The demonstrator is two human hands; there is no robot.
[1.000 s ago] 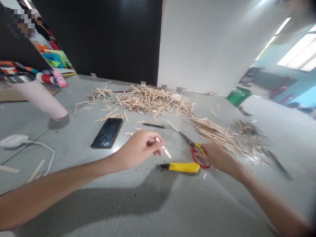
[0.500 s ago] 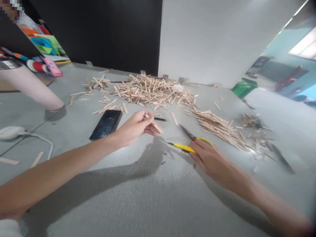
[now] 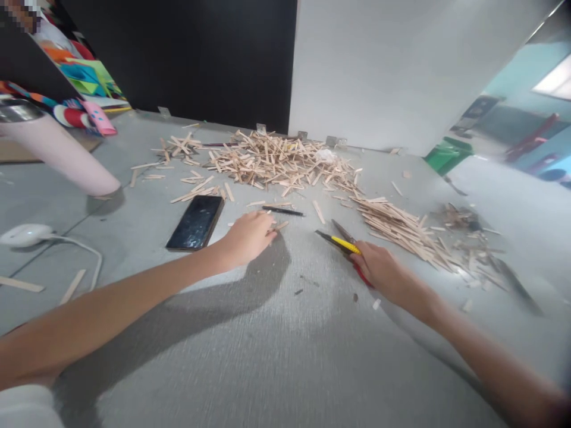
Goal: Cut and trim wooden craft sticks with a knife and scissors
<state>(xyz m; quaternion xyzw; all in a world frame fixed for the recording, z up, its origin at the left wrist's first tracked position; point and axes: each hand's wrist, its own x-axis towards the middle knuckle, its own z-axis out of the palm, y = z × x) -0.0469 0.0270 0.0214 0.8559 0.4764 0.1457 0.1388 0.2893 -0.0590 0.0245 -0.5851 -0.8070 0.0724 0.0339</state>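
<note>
- While I stand watching at the grey surface (image 3: 200,368), a pale pink bottle (image 3: 66,156) stands at its left, a dark phone (image 3: 196,223) lying nearer the middle.
- The left hand (image 3: 248,236) is low, fingers bent down beside a short wooden stick (image 3: 281,226), near a black pen (image 3: 284,210); I cannot tell whether they pinch the stick. Half a second ago this hand held a stick in the air.
- Behind, a loose heap of sticks (image 3: 272,159) spreads out.
- The step appears to be putting a stick down while handling the cutter; the next move would call for a firm grip and fingers clear of the blade.
- The right hand (image 3: 379,267) is curled around the rear of a yellow cutter (image 3: 345,244), beside scissors (image 3: 342,230). A second ago it held the scissors and the cutter lay loose.
- Rightmost, a bundle of sticks (image 3: 399,229) lies roughly aligned.
</note>
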